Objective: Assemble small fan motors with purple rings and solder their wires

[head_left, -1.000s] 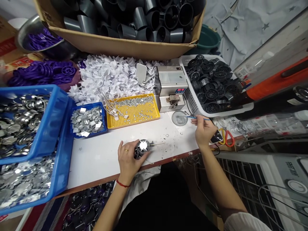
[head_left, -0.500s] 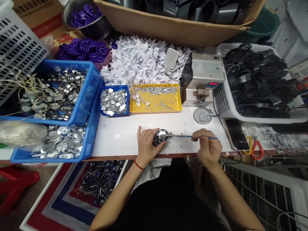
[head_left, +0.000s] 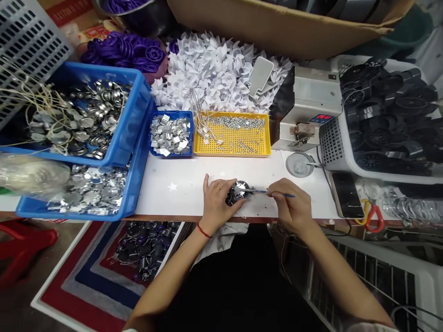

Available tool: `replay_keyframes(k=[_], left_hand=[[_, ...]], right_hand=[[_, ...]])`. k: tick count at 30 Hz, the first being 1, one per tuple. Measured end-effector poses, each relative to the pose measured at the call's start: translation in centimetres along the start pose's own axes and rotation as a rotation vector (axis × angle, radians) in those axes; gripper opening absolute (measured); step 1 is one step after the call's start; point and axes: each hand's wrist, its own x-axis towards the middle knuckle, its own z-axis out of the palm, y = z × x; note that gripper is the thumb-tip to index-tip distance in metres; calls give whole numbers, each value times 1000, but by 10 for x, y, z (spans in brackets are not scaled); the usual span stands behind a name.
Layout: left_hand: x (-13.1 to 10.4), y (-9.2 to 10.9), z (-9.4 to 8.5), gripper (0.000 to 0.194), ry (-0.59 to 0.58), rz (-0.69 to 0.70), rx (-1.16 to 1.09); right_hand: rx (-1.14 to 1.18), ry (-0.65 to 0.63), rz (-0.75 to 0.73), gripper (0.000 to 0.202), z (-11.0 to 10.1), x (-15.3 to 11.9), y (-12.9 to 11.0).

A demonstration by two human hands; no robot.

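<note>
Step in hand, I'd say: working the face of the round black-and-silver assembly (head_left: pixel 238 190) w/ the slim blue-handled tool (head_left: pixel 289 196). Assembly sits at the near edge of the white worktop (head_left: pixel 183 173), in my L hand (head_left: pixel 217 204), well apart from the yellow perforated tray (head_left: pixel 231 154). L thumb + index curl around its rim, outermost finger spread away. R hand (head_left: pixel 295 208): thumb + fingertips pinch the tool approx. level, tip over the silver plate. Can't tell tip type or whether it's pressing; too small.

Next move, my judgement: calls for L grip kept firm so the assembly doesn't turn, plus light, small R strokes w/ the tip on the plate, clear of L fingertips.

Diffs vs. 0.5 s ago: tip was at the assembly's side fitting, now farther in over the plate; R hand closer to L. Vs. 1.0 s ago: R hand had the tool at the round dish (head_left: pixel 299 165). L grip approx. same throughout; cam view shifted.
</note>
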Motion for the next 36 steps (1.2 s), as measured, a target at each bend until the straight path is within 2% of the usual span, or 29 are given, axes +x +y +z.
replay_keyframes(k=[5,9,12,22,27,31,36], left_hand=[[0,0,0,46,4,6,2],[0,0,1,47,-3,1,12],[-1,0,1,47,-5,-10,9],[0,0,2,46,-20,-30,-3],[-2,-1,3,48,8,0,1],[-2,-2,4,48,8,-7,-6],[-1,0,5,46,1,-22,-12]], right_hand=[[-218,-274,-56,19,-8,23,-6],[-289,-371,-63,26,-11,35,-6],[-296,-386,-56,27,-13,35,-5],[-209,-270,-66,17,-17,23,4],[-174,-190,-45,17,-18,18,5],[-112,-98,34,19,-18,13,3],[-30,59,236,29,-16,5,10]])
